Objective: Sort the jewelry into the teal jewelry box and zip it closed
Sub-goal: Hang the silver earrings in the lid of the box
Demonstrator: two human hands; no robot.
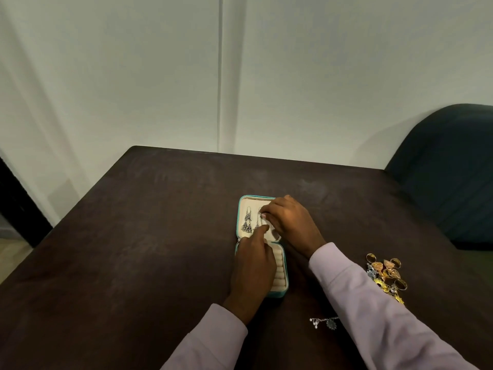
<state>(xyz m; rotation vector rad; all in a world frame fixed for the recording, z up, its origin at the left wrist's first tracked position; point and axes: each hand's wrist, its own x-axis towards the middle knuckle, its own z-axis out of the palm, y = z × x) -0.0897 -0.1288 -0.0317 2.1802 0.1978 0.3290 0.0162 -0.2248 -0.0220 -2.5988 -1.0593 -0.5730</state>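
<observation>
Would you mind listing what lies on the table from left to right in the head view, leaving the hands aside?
Open teal jewelry box → silver charm piece → pile of gold jewelry.

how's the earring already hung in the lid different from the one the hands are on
The left earring hangs free and fully visible in the lid; the second earring is partly hidden, with the right hand at its top and the left hand at its bottom. Both are silver dangles in the teal jewelry box.
</observation>
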